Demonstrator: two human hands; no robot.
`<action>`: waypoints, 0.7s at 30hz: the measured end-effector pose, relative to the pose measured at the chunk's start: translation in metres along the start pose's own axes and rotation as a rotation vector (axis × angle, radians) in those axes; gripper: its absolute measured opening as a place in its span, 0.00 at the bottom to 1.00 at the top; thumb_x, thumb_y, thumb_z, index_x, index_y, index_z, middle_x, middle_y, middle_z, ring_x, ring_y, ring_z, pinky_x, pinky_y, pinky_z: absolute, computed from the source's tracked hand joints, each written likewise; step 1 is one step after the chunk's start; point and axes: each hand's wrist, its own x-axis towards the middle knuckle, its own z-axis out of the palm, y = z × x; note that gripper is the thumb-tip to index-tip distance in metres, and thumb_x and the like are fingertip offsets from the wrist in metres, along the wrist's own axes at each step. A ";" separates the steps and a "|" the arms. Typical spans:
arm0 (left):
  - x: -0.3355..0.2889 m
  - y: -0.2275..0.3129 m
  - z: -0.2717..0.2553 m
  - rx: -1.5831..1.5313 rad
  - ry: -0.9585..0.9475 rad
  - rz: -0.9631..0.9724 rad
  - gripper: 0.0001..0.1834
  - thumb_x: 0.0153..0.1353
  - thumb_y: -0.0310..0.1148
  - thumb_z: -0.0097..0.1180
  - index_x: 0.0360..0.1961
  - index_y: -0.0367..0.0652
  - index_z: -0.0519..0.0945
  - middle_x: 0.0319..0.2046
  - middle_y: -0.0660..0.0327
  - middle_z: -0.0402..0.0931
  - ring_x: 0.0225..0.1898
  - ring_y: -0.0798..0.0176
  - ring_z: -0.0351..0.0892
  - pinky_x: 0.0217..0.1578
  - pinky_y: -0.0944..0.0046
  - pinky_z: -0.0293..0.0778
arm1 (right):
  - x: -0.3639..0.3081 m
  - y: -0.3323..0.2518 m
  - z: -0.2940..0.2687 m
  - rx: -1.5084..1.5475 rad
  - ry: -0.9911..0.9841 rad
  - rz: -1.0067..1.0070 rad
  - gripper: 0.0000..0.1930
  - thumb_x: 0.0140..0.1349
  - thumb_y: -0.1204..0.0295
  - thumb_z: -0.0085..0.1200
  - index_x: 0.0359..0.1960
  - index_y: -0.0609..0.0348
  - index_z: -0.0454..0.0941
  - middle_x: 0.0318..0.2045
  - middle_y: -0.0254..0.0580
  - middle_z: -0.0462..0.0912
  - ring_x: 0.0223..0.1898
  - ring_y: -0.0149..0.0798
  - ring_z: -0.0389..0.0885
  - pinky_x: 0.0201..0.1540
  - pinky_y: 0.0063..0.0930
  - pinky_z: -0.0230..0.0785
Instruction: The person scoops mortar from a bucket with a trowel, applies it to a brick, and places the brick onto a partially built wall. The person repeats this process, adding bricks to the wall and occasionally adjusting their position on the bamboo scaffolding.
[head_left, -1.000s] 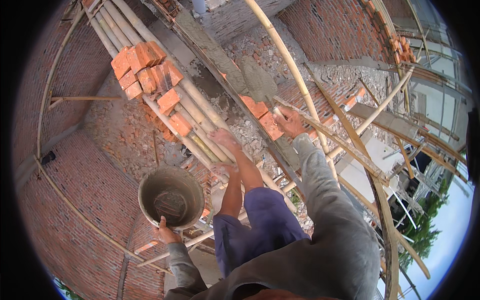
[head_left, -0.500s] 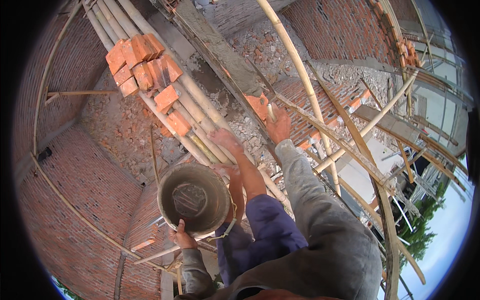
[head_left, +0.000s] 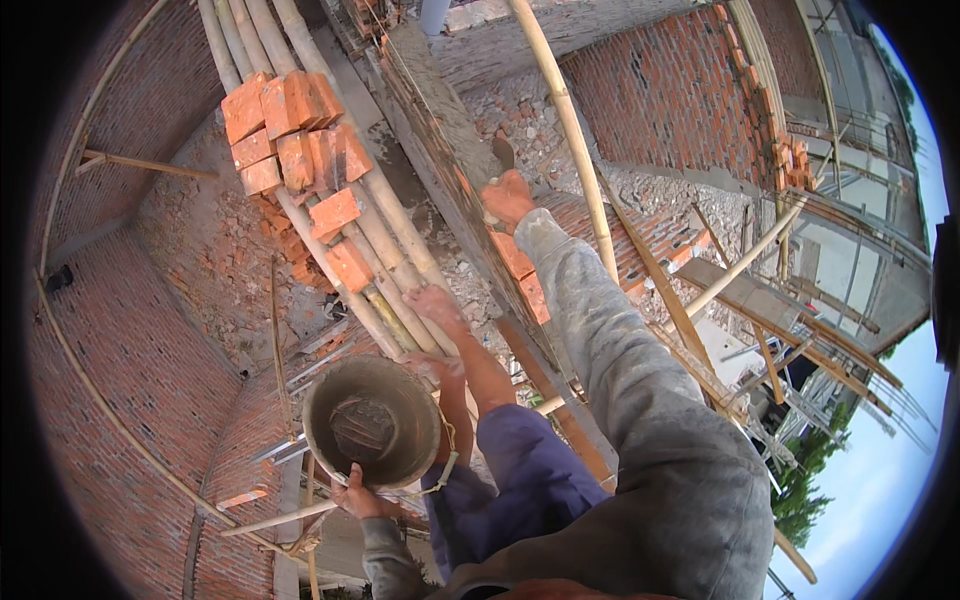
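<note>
My left hand [head_left: 357,493] grips the near rim of a round bucket [head_left: 322,420], its thumb over the edge. A little grey mortar [head_left: 362,428] lies in the bucket's bottom, and a rope handle [head_left: 452,450] hangs at its right side. Closed around a trowel's handle, my right hand [head_left: 509,200] is over a narrow brick wall. The trowel blade [head_left: 503,152] points away from me, beside the wet mortar [head_left: 425,85] on the wall top. Bare bricks [head_left: 514,256] show on the wall just nearer than that hand.
My bare feet [head_left: 437,308] stand on bamboo poles [head_left: 405,245]. Loose red bricks [head_left: 295,130] are stacked farther along these poles. An upright bamboo pole [head_left: 572,120] rises right of my right hand. Rubble [head_left: 200,235] covers ground far below, between brick walls [head_left: 140,370].
My right hand and the trowel have moved farther away and left along the wall. The left hand still holds the bucket. The whole view has shifted slightly.
</note>
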 end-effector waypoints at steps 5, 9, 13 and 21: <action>0.001 0.010 0.005 0.028 0.027 0.001 0.24 0.60 0.18 0.61 0.59 0.39 0.82 0.56 0.56 0.83 0.53 0.56 0.81 0.61 0.51 0.77 | 0.062 -0.099 0.027 -0.019 0.032 -0.145 0.27 0.55 0.65 0.65 0.51 0.76 0.80 0.50 0.69 0.86 0.53 0.60 0.87 0.55 0.47 0.78; 0.012 0.007 0.003 0.057 0.106 -0.028 0.24 0.61 0.18 0.61 0.60 0.39 0.82 0.56 0.56 0.83 0.53 0.56 0.81 0.60 0.51 0.76 | 0.091 -0.160 0.037 -0.042 0.087 -0.254 0.22 0.54 0.68 0.65 0.44 0.77 0.83 0.45 0.68 0.87 0.51 0.59 0.89 0.55 0.45 0.79; 0.017 0.006 0.006 -0.045 0.074 -0.046 0.25 0.61 0.20 0.61 0.62 0.40 0.80 0.56 0.56 0.81 0.53 0.56 0.80 0.57 0.48 0.77 | 0.097 -0.198 0.024 0.113 0.020 -0.245 0.18 0.57 0.71 0.63 0.44 0.76 0.83 0.41 0.60 0.88 0.42 0.49 0.90 0.43 0.43 0.83; 0.010 0.014 0.006 -0.051 0.064 0.060 0.18 0.64 0.20 0.63 0.56 0.38 0.84 0.52 0.59 0.85 0.50 0.61 0.81 0.58 0.57 0.76 | -0.013 -0.119 -0.116 -0.394 0.048 -0.369 0.19 0.65 0.68 0.59 0.54 0.69 0.83 0.31 0.44 0.85 0.31 0.36 0.85 0.40 0.34 0.77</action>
